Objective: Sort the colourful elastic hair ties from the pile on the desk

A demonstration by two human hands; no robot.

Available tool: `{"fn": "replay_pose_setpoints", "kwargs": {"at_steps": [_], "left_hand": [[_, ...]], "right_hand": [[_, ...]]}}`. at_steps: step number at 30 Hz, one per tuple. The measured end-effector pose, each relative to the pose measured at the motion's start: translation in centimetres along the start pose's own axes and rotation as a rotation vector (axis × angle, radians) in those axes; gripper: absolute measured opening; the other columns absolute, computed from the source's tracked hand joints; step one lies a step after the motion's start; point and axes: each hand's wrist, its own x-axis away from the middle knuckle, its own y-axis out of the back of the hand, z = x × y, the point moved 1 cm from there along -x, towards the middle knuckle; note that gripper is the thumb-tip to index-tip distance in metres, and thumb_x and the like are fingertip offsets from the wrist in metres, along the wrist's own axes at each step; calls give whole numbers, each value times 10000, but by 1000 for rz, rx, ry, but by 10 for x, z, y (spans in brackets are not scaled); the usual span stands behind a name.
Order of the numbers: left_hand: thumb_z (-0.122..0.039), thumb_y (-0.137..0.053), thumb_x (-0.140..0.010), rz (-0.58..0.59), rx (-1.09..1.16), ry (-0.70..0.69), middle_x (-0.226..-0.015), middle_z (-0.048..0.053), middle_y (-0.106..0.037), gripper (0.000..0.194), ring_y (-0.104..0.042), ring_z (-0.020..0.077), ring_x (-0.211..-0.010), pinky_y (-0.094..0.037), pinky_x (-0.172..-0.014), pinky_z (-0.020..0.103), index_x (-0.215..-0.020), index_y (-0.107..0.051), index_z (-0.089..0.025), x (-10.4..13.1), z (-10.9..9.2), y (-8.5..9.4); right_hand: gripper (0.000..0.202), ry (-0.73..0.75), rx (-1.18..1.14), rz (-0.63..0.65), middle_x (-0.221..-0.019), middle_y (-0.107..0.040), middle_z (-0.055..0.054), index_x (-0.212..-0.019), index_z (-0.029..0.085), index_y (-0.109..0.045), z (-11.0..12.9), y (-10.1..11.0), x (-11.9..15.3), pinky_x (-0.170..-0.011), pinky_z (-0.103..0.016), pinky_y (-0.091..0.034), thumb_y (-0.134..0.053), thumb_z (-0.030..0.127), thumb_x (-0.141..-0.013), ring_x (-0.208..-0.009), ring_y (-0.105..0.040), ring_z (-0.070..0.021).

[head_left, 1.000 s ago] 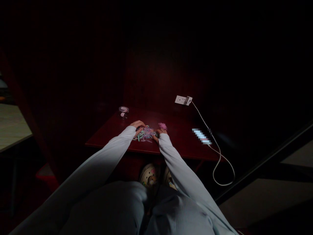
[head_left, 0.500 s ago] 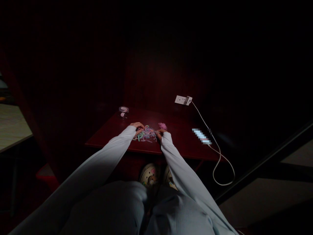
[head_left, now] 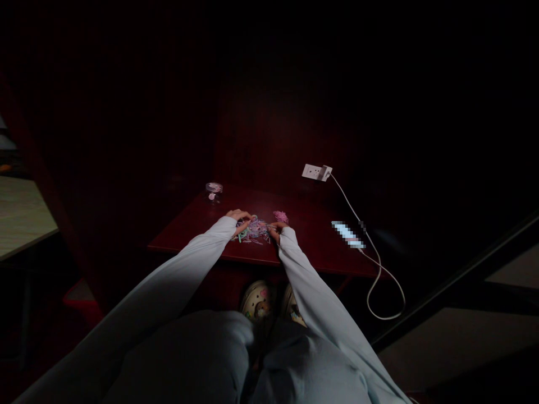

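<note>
A loose pile of thin, pastel-coloured bands (head_left: 256, 229) lies near the front of the dark red table. My left hand (head_left: 240, 215) reaches over the pile's left side, fingers stretched forward and thumb apart from them. At the right edge is my right hand (head_left: 276, 229), its fingers drawn together at the bands; what they pinch is too small and dark to make out. Just beyond the right hand sits a separate pink bunch of bands (head_left: 280, 216).
A clear round tub (head_left: 214, 191) with pink items stands at the table's back left. On the right lies a phone (head_left: 348, 235), its white cable (head_left: 379, 264) running to a wall socket (head_left: 316, 172). The table's front edge (head_left: 252, 260) is close to my knees.
My left hand has shifted slightly right over the pile, and its fingers reach out straighter. The right hand stays at the pile's right edge.
</note>
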Motion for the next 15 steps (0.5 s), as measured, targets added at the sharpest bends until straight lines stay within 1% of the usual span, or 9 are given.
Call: {"fn": "replay_pose_setpoints", "kwargs": {"at_steps": [3,5,8,9,12,15], "left_hand": [[-252,-630,-880,10,-29,-8,-977,44,-778,195,-700,228,-990,-509,-960,355,-983,-796,-245,0,0,1],[-267,-633,-884,-3,-37,-10,-992,45,-774,201,-693,228,-1006,-496,-963,357,-989,-804,-250,1,0,0],[-294,-655,-879,-55,-42,14,-995,45,-750,202,-686,221,-979,-489,-960,362,-989,-819,-252,3,0,-1],[-295,-659,-878,-68,-41,24,-998,45,-742,202,-683,218,-968,-489,-959,363,-989,-821,-253,4,0,-1],[-280,-644,-886,-68,-31,15,-988,45,-739,197,-676,224,-982,-499,-962,362,-984,-813,-249,4,-1,-2],[-264,-601,-905,-32,6,-47,-970,49,-761,196,-667,231,-987,-522,-957,358,-966,-785,-239,2,-1,-1]], "right_hand": [[229,42,165,44,-1057,-786,-100,-1004,192,-825,0,-2,-4,-988,-401,-496,-782,299,-806,-1018,-658,-261],[261,63,239,30,-1129,-772,-106,-1048,211,-830,3,-3,-5,-1039,-436,-454,-801,310,-808,-1097,-618,-281],[261,72,295,-18,-1198,-747,-87,-1100,256,-825,13,-3,-5,-1038,-440,-426,-760,384,-882,-1169,-558,-292],[254,76,316,-17,-1209,-741,-82,-1113,268,-823,17,-3,-4,-1035,-436,-419,-733,398,-914,-1181,-545,-293],[269,125,395,51,-1222,-731,-90,-1157,280,-818,29,-4,-4,-1039,-435,-399,-651,409,-989,-1209,-524,-301],[316,175,460,114,-1241,-723,-111,-1221,277,-806,34,-8,-5,-1047,-445,-391,-628,425,-1007,-1241,-505,-323]]}}
